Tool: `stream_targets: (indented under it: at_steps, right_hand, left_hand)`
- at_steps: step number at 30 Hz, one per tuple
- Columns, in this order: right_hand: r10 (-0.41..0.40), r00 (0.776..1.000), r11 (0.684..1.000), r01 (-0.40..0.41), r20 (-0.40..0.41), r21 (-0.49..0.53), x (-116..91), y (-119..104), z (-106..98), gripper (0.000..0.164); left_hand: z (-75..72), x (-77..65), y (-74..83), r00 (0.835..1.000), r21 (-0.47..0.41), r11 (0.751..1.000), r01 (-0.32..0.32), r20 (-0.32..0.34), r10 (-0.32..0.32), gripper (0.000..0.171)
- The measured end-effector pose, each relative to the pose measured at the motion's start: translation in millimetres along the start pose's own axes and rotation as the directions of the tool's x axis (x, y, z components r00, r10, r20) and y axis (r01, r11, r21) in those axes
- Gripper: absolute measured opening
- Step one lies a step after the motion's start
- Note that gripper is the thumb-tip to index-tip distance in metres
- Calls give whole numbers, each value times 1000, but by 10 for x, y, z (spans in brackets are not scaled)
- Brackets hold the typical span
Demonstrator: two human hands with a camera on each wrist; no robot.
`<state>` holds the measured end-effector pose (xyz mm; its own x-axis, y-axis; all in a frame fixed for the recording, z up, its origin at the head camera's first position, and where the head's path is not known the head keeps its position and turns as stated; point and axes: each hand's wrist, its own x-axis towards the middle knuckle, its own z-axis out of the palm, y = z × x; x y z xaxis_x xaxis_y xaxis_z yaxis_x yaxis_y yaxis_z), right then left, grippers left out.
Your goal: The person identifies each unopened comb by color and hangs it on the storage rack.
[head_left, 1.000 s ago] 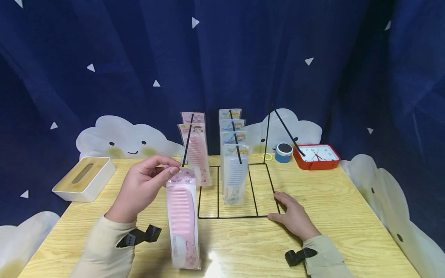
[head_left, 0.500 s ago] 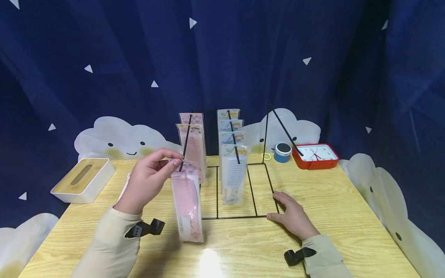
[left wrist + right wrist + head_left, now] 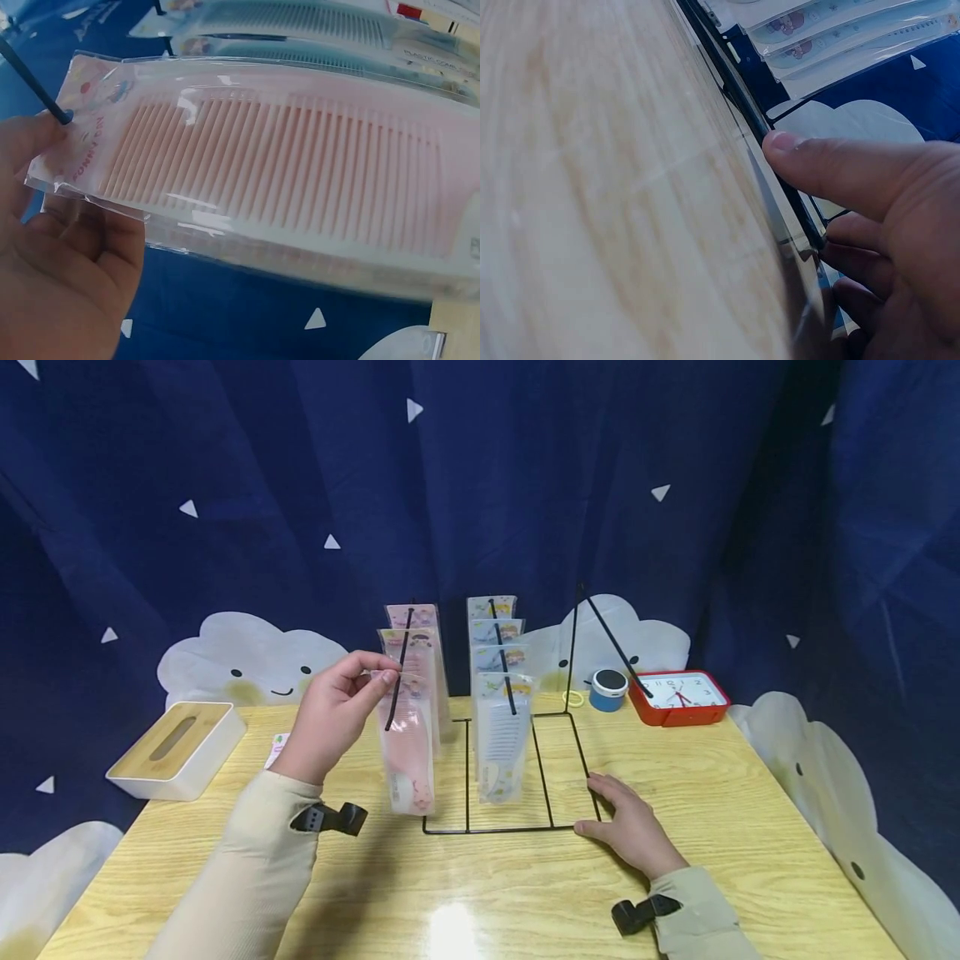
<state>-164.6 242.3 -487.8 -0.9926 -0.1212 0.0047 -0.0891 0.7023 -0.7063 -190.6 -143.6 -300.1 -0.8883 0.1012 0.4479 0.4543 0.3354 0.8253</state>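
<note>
My left hand (image 3: 330,714) pinches the top of a bagged pink comb (image 3: 408,760) between thumb and fingers. A black hook (image 3: 391,714) of the wire rack passes through the hole in its header, plain in the left wrist view. Behind it on that hook hang more pink comb packs (image 3: 420,639). Several blue comb packs (image 3: 504,752) hang on the middle hook. At the rack's right front corner, my right hand (image 3: 630,827) rests with extended fingers and thumb touching the wire base (image 3: 510,832); its thumb (image 3: 817,157) lies along the wire in the right wrist view.
The right hook (image 3: 618,643) carries nothing and juts forward in front of a red alarm clock (image 3: 678,697). Beside the clock are a small blue speaker (image 3: 608,691) and a yellow ring (image 3: 573,699). A tissue box (image 3: 180,747) and a partly hidden pink packet (image 3: 277,746) lie left.
My left hand has moved up and away from me, sliding the bagged pink comb back along the left hook towards the other pink packs. My right hand stays on the rack's corner.
</note>
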Motion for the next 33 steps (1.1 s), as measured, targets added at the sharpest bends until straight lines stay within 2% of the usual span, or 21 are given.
stream_targets:
  at_steps: [10, 17, 21, 27, 33]
  right_hand:
    - [-9, 1000, 1000, 9, -7, -13, 2, -8, 5, 81]
    - [-12, 1000, 1000, 11, -8, -15, 3, 1, 3, 80]
    - [-11, 1000, 1000, 11, -9, -10, 3, -3, 6, 80]
    - [-15, 1000, 1000, 15, -9, -6, -3, -6, 5, 80]
    - [-7, 1000, 1000, 7, -3, -11, -7, -14, -5, 80]
  left_hand:
    - [46, 176, -99, 999, -48, 999, -13, -32, 12, 20]
    - [53, 219, -123, 999, -41, 999, -14, -29, 13, 21]
    - [41, 219, -160, 1000, -71, 997, -8, -22, 7, 24]
    - [-33, 165, -320, 996, -105, 992, 66, -51, -71, 29]
    - [-125, 82, -608, 979, -89, 982, 169, -100, -177, 26]
